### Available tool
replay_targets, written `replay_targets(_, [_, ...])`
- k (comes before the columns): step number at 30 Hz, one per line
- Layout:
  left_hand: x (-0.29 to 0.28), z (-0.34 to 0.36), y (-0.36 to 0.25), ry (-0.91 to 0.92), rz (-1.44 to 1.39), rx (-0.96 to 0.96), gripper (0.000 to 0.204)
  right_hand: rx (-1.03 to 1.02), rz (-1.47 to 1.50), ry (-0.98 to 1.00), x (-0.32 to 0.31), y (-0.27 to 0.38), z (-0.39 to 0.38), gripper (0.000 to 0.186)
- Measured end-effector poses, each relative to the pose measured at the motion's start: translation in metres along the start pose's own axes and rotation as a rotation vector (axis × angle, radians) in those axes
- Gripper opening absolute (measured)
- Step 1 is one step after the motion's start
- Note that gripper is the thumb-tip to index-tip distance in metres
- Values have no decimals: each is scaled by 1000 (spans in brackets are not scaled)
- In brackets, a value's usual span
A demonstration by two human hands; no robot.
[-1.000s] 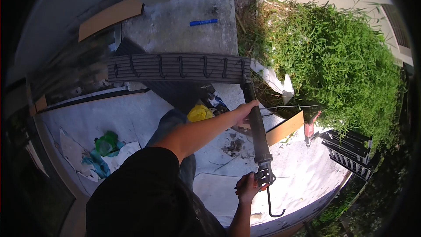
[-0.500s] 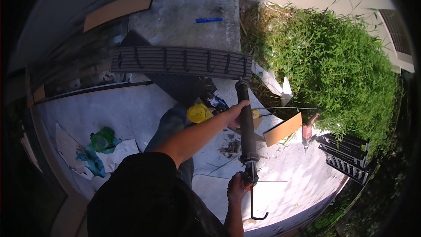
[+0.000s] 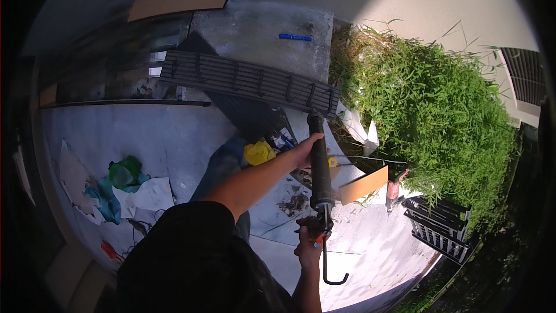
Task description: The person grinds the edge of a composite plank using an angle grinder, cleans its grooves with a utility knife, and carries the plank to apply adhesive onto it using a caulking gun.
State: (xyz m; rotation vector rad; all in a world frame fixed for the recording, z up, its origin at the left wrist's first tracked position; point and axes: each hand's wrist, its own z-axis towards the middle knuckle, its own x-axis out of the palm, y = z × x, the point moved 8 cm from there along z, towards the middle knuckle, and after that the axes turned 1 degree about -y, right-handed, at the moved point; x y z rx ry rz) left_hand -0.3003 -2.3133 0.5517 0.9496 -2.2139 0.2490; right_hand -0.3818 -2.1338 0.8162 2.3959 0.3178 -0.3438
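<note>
A long dark caulking gun (image 3: 320,168) runs up the middle, its hooked rod pointing back toward me. My left hand (image 3: 307,149) is wrapped round its barrel. At the rear, my right hand (image 3: 308,240) is closed on the handle and trigger. The gun's front end meets the right end of a dark grooved board (image 3: 249,78). Several black wavy beads cross the board's ribs. Beneath it lies a second dark board (image 3: 240,117), set at an angle.
A blue marker (image 3: 295,37) lies on concrete beyond the board. To the right are a tan plank (image 3: 365,185), a red power tool (image 3: 394,190), a black slatted piece (image 3: 438,226) and tall grass (image 3: 440,110). Left are a green plastic item (image 3: 124,172) and a crumpled yellow item (image 3: 259,153).
The whole view has shifted and turned slightly, so the board now slopes down to the right. Both hands stay on the caulking gun, whose front end remains by the board's right end.
</note>
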Motion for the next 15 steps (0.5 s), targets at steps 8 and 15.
replay_targets(8, [1, -47, -35, 26, -69, 123, 56, -125, 489, 370, 26, 10, -4, 102])
replay_targets(15, [-81, -133, -136, -100, -170, 398, 55, -84, 141, 424, 58, 40, 12, 101])
